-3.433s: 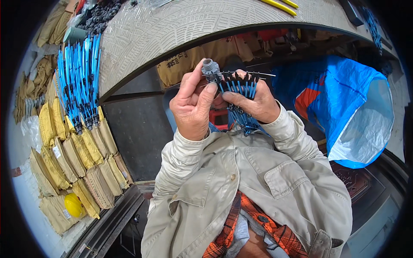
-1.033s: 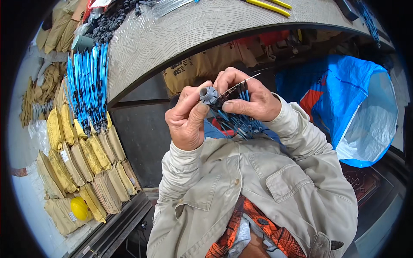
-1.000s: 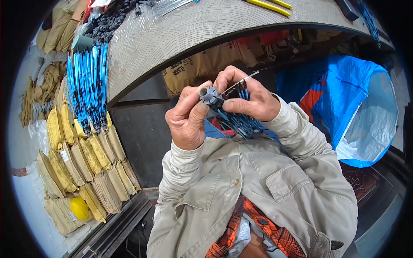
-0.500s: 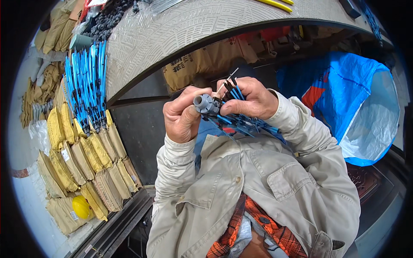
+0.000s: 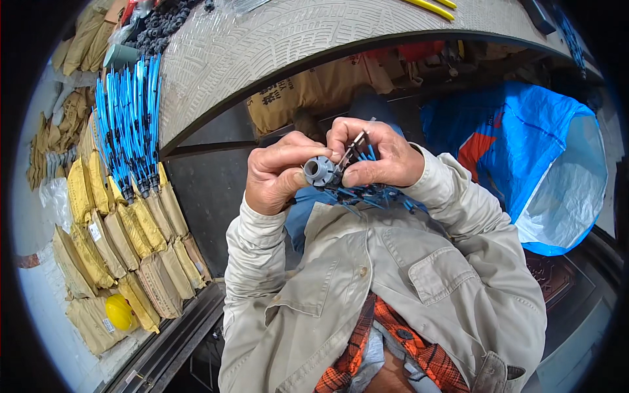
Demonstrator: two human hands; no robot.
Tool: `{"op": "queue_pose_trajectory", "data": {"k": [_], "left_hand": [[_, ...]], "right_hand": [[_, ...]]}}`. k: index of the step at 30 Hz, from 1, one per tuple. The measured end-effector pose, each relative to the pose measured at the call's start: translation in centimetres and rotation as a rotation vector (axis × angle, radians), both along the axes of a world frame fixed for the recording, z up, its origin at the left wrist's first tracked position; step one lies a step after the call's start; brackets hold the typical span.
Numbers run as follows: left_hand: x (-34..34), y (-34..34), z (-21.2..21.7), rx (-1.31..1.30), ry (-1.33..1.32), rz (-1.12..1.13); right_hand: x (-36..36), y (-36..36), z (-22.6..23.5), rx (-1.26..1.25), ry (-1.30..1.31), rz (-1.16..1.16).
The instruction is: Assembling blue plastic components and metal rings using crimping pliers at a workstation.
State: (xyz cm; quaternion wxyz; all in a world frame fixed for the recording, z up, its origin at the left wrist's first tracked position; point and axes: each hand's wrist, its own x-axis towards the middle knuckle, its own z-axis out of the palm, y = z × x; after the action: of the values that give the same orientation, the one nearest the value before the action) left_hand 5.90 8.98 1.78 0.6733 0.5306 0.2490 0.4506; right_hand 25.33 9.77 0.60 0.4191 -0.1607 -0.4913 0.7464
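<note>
In front of my chest, both hands are closed around a grey, hollow fitting [image 5: 319, 171] with a notched rim, its open end facing up. My left hand [image 5: 278, 171] grips its left side, the thumb against the wall and the index finger reaching over the top. My right hand [image 5: 385, 154] is closed on a bunch of thin blue strands with black parts [image 5: 375, 195], which fans out below the fitting. Slim dark and pale strips [image 5: 354, 149] stick up between the right thumb and fingers. How strands and fitting join is hidden by my fingers.
A patterned grey table [image 5: 262, 59] curves across ahead, bearing dark grey fittings [image 5: 167, 29] and yellow strips [image 5: 429, 8]. To the left, blue strand bundles [image 5: 131, 124] lie beside rows of brown packages [image 5: 124, 242] and a yellow domed object [image 5: 120, 312]. A blue sack [image 5: 524, 137] gapes open at right.
The grey fitting has shifted slightly right and its opening faces up more. My left fingers have moved in closer to the right hand. The strips in my right hand have changed angle.
</note>
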Motion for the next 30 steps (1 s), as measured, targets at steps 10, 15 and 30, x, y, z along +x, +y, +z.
{"op": "queue_pose_trajectory", "data": {"k": [10,15,30], "left_hand": [[0.9,3.7,0.5,0.348,-0.055,-0.262],[1.4,3.9,2.3,0.5,0.097,-0.324],[5.8,-0.8,2.0,0.051,0.318,0.451]], "right_hand": [[1.2,1.3,-0.3,-0.118,-0.051,0.338],[1.7,0.5,1.3,0.097,-0.045,0.307],[0.0,-0.9,0.3,0.279,-0.307,-0.675]]}}
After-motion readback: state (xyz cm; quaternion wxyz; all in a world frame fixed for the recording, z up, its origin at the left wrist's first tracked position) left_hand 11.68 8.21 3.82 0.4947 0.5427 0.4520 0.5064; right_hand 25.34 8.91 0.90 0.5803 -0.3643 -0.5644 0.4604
